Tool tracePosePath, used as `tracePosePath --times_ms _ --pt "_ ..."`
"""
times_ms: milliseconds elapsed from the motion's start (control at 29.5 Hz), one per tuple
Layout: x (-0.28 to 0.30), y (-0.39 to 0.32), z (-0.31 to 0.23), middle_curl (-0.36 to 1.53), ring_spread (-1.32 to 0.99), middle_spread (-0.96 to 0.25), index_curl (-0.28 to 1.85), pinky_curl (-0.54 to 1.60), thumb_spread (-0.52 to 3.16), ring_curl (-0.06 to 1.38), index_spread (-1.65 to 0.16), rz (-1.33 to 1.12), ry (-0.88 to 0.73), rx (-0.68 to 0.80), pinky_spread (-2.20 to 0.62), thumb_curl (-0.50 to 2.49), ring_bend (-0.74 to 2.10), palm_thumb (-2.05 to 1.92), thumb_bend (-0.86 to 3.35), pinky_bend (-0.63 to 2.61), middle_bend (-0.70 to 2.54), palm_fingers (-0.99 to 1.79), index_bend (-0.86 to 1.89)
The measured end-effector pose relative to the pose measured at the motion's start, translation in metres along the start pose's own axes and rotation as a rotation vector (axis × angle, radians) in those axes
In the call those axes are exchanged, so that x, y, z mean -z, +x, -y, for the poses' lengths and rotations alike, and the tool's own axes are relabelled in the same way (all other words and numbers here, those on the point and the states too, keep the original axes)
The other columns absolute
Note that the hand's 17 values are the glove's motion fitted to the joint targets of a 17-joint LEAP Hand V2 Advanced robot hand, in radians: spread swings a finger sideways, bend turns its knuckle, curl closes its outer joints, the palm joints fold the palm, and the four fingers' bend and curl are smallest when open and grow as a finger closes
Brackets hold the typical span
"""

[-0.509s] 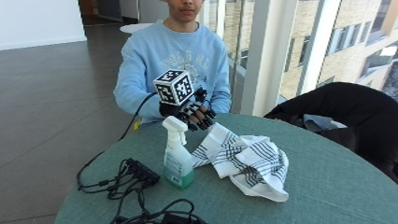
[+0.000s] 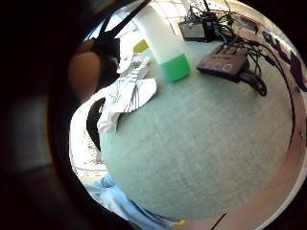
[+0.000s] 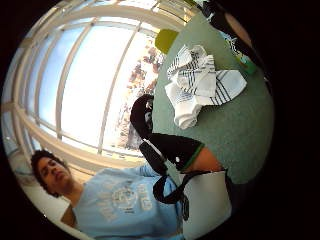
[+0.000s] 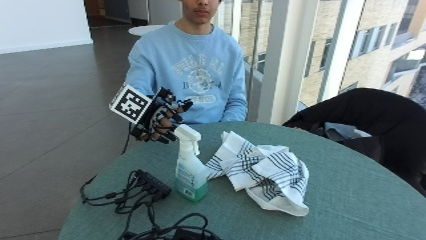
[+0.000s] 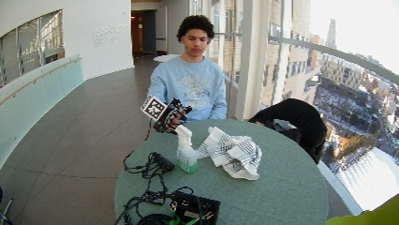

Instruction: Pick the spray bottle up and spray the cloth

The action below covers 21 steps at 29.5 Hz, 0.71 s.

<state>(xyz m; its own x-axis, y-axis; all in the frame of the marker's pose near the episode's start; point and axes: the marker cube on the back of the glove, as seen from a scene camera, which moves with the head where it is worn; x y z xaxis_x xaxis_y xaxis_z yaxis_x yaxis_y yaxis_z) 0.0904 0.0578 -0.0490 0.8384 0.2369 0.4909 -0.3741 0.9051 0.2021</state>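
A clear spray bottle (image 4: 190, 172) with green liquid and a white trigger head stands upright on the round green table (image 4: 346, 210), near its left side. A white cloth with black checks (image 4: 266, 172) lies crumpled just right of the bottle, one corner touching it. My gloved right hand (image 4: 162, 121) hovers in the air behind and left of the bottle's head, fingers spread and loosely bent, holding nothing. The little finger side palm view shows the bottle (image 2: 168, 45) and cloth (image 2: 127, 93) across bare tabletop. The cloth (image 3: 197, 85) also shows in the thumb side view.
A black power strip with tangled cables (image 4: 150, 185) lies left of the bottle, and a black box (image 5: 196, 207) sits at the table's near edge. A black jacket hangs over a chair (image 4: 363, 117) at the far right. A window pillar stands behind.
My hand has moved left and slightly down, from over the bottle's head to beside it. Bottle and cloth have not moved.
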Motion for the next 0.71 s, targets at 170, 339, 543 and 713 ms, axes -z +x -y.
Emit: tracePosePath --times_ms 170,339,543,713 --pt "0.011 0.018 0.021 0.28 -0.04 -0.08 0.17 0.27 0.88 0.27 -0.33 0.118 0.104 -0.068 0.12 0.18 0.43 0.39 0.05 0.43 0.33 0.67 0.08" --pt "0.008 0.034 0.047 0.3 -0.04 -0.07 0.16 0.29 0.9 0.29 -0.33 0.176 0.139 -0.107 0.11 0.2 0.44 0.42 0.03 0.45 0.33 0.65 0.08" --pt "-0.003 0.049 0.073 0.32 -0.03 -0.07 0.16 0.31 0.92 0.3 -0.33 0.235 0.11 -0.16 0.11 0.23 0.44 0.48 0.01 0.47 0.32 0.62 0.08" --pt "-0.016 0.056 0.089 0.34 -0.04 -0.07 0.17 0.32 0.93 0.31 -0.33 0.233 0.104 -0.163 0.11 0.24 0.44 0.5 -0.01 0.47 0.32 0.61 0.09"
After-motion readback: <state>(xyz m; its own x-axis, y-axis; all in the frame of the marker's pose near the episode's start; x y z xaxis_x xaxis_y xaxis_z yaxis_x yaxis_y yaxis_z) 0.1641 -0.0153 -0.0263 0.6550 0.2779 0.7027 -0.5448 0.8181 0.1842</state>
